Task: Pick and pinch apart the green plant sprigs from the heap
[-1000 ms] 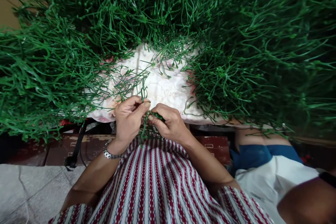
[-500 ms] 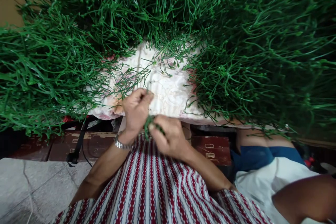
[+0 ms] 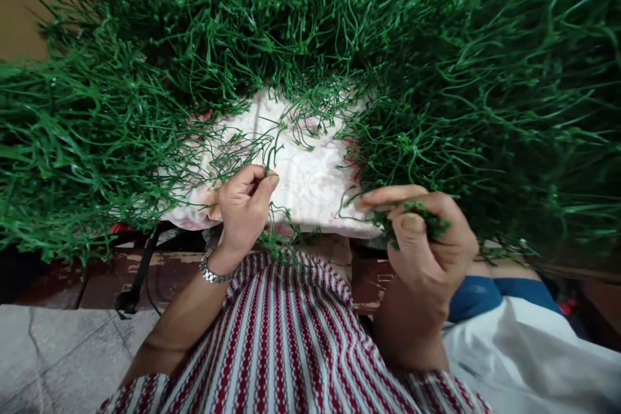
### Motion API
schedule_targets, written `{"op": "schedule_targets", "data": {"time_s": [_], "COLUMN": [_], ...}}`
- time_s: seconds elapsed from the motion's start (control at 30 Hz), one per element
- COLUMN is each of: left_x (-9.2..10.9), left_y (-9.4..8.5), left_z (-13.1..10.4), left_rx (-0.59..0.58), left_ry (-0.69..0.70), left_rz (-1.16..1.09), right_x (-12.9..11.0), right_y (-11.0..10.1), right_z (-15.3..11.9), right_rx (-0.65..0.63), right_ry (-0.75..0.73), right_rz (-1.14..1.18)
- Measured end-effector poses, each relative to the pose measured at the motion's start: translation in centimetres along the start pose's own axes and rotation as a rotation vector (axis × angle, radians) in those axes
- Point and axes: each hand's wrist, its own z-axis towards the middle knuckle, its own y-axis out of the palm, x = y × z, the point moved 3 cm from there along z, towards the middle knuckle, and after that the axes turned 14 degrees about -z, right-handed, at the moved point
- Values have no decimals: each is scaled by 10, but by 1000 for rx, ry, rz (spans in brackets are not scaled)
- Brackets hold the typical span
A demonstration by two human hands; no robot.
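In the head view, my left hand (image 3: 245, 207), with a metal watch at the wrist, is closed in a pinch over the pale cloth. A few thin green stems (image 3: 272, 147) with small bud-like tips stick up from its thumb and forefinger. My right hand (image 3: 431, 246) is closed around a small bunch of green stems (image 3: 424, 217), and its forefinger stretches left beside a loose curved stem (image 3: 343, 204). More cut green bits (image 3: 281, 242) lie between the hands, at the cloth's near edge and over my lap.
Large heaps of green stems lie left (image 3: 72, 142), behind (image 3: 272, 6) and right (image 3: 509, 110) of the white floral cloth (image 3: 310, 171). A brown wooden edge (image 3: 116, 278) runs below. Another person's legs in blue shorts (image 3: 504, 291) are close on my right.
My right hand has moved away from the left, rightward to the edge of the right heap, with green stems in it. The left hand stays nearly in place, its stems now plainer to see.
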Motion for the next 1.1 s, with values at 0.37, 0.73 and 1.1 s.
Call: {"op": "schedule_targets", "data": {"time_s": [0.37,0.73,1.1], "left_x": [5,8,33], "left_y": [5,13,8], "left_z": [-12,-8,21], "left_rx": [25,17,-75], "left_ry": [-145,-616,-588], "left_rz": [-119,-712,-689], "right_x": [15,5,0], "right_y": [86,90,49], "right_z": [1,-13,-11], "right_rx": [-542,-474,-354], "right_ry": [57,8,-192], "right_rz": [-71,43,-48]}}
